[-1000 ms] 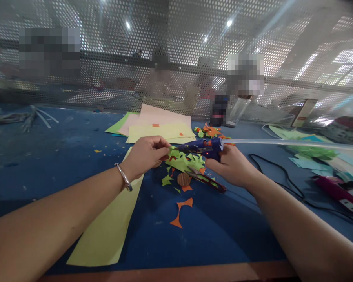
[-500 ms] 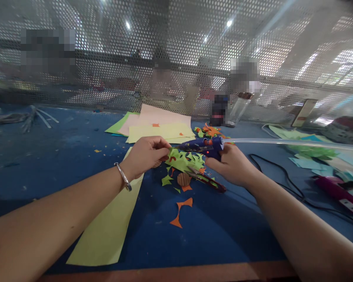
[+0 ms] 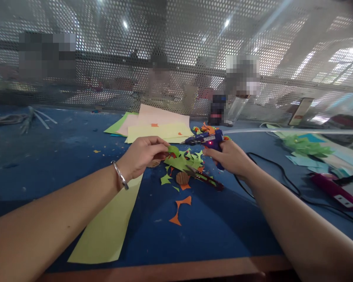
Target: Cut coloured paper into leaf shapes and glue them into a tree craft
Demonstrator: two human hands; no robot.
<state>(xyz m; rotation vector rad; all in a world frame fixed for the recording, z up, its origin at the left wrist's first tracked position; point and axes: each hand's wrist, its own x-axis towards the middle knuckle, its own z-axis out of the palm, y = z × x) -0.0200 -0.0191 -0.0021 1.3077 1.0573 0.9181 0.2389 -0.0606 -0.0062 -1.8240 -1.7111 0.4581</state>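
My left hand (image 3: 142, 156) pinches a small green paper piece (image 3: 173, 149) at its fingertips, just above a heap of green and orange paper cut-outs (image 3: 186, 162) on the blue table (image 3: 61, 156). My right hand (image 3: 231, 158) is wrapped round the grip of a blue hot glue gun (image 3: 206, 139), whose nozzle points left, a short way from the green piece. A clear glue stick (image 3: 282, 131) juts out of the gun's back to the right. Dark-handled scissors (image 3: 204, 178) and a brown round piece (image 3: 181, 178) lie just below the heap.
A long yellow paper strip (image 3: 111, 223) lies under my left forearm. Pink, yellow and green sheets (image 3: 159, 125) are stacked behind. A black cord (image 3: 276, 176) runs right; a magenta tool (image 3: 335, 190) and more paper lie at far right. A perforated metal screen (image 3: 176, 58) walls the back.
The glue gun has lifted and drawn back to the right, away from the green piece. My left hand stays put, still pinching the piece. The view shifted slightly.
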